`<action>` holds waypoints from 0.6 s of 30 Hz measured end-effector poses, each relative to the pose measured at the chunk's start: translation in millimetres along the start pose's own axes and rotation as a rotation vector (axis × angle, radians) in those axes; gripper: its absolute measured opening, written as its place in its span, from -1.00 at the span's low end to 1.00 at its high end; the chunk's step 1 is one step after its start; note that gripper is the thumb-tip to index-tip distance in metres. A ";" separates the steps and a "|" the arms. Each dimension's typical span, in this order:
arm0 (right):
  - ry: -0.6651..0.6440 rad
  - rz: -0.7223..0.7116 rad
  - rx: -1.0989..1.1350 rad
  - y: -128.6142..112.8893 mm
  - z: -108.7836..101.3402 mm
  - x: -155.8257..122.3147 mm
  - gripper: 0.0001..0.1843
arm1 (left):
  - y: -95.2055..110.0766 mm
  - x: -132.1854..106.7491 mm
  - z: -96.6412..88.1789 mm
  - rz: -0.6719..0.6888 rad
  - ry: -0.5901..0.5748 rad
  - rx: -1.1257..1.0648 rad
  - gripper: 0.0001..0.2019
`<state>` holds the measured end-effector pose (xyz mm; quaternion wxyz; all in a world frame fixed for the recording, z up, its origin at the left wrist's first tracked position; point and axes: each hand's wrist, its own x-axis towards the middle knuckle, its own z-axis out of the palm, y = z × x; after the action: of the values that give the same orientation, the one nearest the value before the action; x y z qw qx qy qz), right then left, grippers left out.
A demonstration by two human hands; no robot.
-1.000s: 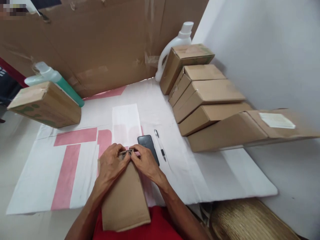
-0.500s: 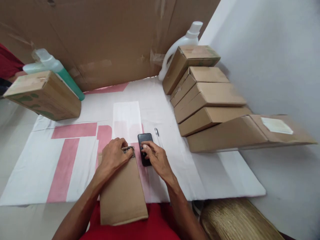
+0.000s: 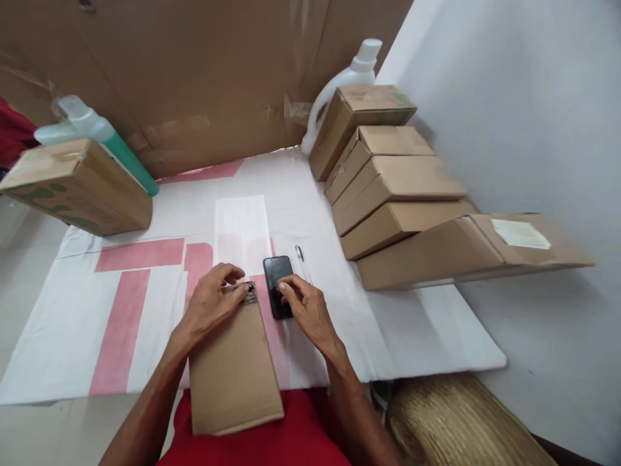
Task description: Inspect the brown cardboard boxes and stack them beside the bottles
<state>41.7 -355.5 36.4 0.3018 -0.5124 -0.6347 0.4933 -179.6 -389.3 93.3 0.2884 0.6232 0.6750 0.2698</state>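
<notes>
A long flat cardboard box (image 3: 233, 372) lies lengthwise in front of me, its near end over my red lap. My left hand (image 3: 213, 303) is closed on the box's far end, fingers pinching the torn flap there. My right hand (image 3: 305, 310) rests on a black phone (image 3: 277, 285) just right of the box, fingers curled with the fingertips on its screen. A pen (image 3: 301, 259) lies beside the phone on the right.
A white and pink sheet (image 3: 121, 304) covers the work surface. Several stacked cardboard boxes (image 3: 398, 188) lean at the right by a white jug (image 3: 339, 84). Another box (image 3: 72, 188) and a green bottle (image 3: 111, 149) sit at the left. A cardboard wall (image 3: 194, 77) stands behind; a woven basket (image 3: 460, 427) is below right.
My right hand left the box's far end and moved right onto the phone. My left hand stays gripping the box end.
</notes>
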 end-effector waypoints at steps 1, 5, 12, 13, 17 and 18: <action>0.005 -0.004 -0.014 0.5 -0.8 0.8 -0.69 | -4.1 -2.1 -2.8 0.056 -0.003 -0.042 -0.89; 0.068 0.004 -0.101 5.8 -9.5 4.3 -0.69 | -12.2 -8.4 -7.3 0.193 -0.086 -0.001 -0.85; 0.076 0.009 -0.118 11.3 -12.6 1.1 -0.69 | -1.1 1.3 -9.3 0.404 -0.231 0.351 -0.78; 0.069 0.009 -0.117 11.6 -11.6 0.1 -0.69 | 0.1 4.1 -10.3 0.425 -0.257 0.402 -0.77; 0.071 0.010 -0.130 14.8 -12.0 -2.6 -0.68 | -0.5 12.9 -12.6 0.446 -0.334 0.438 -0.77; 0.078 0.012 -0.140 16.3 -13.5 -2.9 -0.67 | -1.7 14.0 -12.8 0.445 -0.353 0.405 -0.77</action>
<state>60.3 -354.2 26.0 0.2868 -0.5548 -0.6524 0.4292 -190.9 -375.5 100.1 0.2053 0.8367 0.5022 0.0746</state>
